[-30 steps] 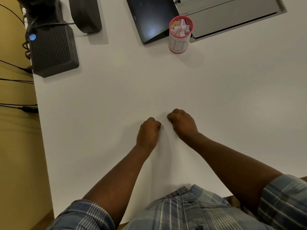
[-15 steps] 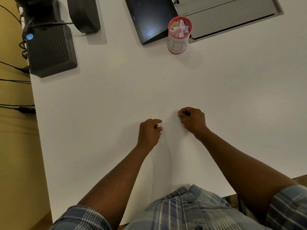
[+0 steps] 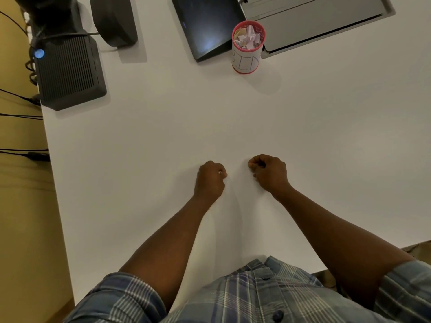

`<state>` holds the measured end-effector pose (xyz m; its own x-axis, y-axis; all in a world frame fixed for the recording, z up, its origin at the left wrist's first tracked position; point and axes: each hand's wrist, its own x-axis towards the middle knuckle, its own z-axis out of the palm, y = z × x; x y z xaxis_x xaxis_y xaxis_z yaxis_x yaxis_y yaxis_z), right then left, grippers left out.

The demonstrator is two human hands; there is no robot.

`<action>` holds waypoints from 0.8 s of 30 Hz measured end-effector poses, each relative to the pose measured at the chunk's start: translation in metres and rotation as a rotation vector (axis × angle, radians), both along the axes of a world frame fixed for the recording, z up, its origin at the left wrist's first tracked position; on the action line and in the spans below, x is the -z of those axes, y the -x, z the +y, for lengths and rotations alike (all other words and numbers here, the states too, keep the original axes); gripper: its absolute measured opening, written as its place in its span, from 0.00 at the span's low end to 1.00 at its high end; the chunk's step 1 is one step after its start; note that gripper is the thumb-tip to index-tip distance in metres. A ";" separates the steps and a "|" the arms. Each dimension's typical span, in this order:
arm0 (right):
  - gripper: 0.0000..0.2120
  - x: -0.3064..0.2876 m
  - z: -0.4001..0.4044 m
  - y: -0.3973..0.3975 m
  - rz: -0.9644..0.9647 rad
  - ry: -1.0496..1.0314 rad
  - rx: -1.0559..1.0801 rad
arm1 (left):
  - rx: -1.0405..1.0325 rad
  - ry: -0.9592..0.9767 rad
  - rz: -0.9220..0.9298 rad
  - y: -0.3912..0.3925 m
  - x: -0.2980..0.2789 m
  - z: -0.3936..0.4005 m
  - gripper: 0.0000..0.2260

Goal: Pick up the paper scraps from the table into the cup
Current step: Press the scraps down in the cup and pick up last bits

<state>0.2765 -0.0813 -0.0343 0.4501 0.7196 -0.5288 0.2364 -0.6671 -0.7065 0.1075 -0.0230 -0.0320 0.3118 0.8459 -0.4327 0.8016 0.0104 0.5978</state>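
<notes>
The white cup [image 3: 246,60] with a red rim stands upright at the far middle of the white table [image 3: 163,136], filled with crumpled paper scraps [image 3: 248,38]. No loose scraps show on the table surface. My left hand [image 3: 210,181] rests on the table near the front middle, its fingers curled into a fist. My right hand [image 3: 270,174] lies a short gap to its right, also curled shut. I see no scrap held in either fist. Both hands are well short of the cup.
A black ribbed box with a blue light [image 3: 68,73] sits at the far left by the table edge, with cables hanging beside it. A dark rounded base [image 3: 114,22], a dark tablet [image 3: 207,26] and a grey flat device [image 3: 314,26] line the back, close to the cup.
My right hand has slid to the right, away from the left hand, widening the gap between them. The left hand has barely moved. The cup stays in place.
</notes>
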 end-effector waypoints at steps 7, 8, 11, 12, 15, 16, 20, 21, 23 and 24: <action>0.05 0.000 -0.003 -0.001 -0.146 -0.068 -0.127 | -0.696 0.385 -0.382 0.065 -0.019 0.022 0.10; 0.05 -0.001 -0.001 0.002 -0.181 -0.085 -0.160 | -0.730 0.380 -0.396 0.073 -0.024 0.020 0.09; 0.05 0.000 0.006 0.012 -0.217 -0.101 -0.241 | -0.798 0.359 -0.413 0.088 -0.030 0.009 0.07; 0.05 0.000 0.008 0.015 -0.226 -0.105 -0.265 | -0.808 0.350 -0.409 0.090 -0.032 0.004 0.07; 0.06 0.001 0.015 0.018 -0.258 -0.119 -0.316 | -0.766 0.296 -0.338 0.084 -0.033 -0.008 0.08; 0.06 0.002 0.017 0.018 -0.285 -0.126 -0.341 | -0.729 0.275 -0.311 0.079 -0.032 -0.011 0.08; 0.09 0.002 0.020 0.021 -0.460 -0.157 -0.535 | -0.544 0.195 -0.276 0.046 -0.032 -0.014 0.07; 0.09 0.001 0.020 0.022 -0.496 -0.163 -0.588 | -0.494 0.173 -0.262 0.039 -0.031 -0.012 0.07; 0.09 -0.002 0.022 0.024 -0.581 -0.172 -0.692 | -0.392 0.123 -0.223 0.026 -0.027 -0.008 0.06; 0.08 -0.003 0.023 0.025 -0.625 -0.176 -0.741 | -0.341 0.092 -0.194 0.022 -0.024 -0.005 0.05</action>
